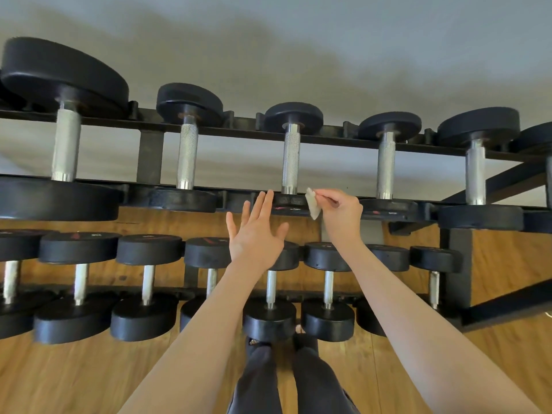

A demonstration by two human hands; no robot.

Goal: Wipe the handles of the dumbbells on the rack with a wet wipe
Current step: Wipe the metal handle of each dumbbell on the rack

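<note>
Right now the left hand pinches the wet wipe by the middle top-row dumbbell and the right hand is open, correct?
Not quite, the hands are swapped. In the head view the right hand pinches the wet wipe by the middle top-row dumbbell; the left hand is open.

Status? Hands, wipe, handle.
Left hand open, empty. Right hand pinches wet wipe beside middle top-row dumbbell handle, not touching. Nothing blocking.

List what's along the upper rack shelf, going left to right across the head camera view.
Largest dumbbell → second dumbbell → third dumbbell, with the left hand and the right hand pinching the wet wipe in front → fourth dumbbell → fifth dumbbell.
</note>
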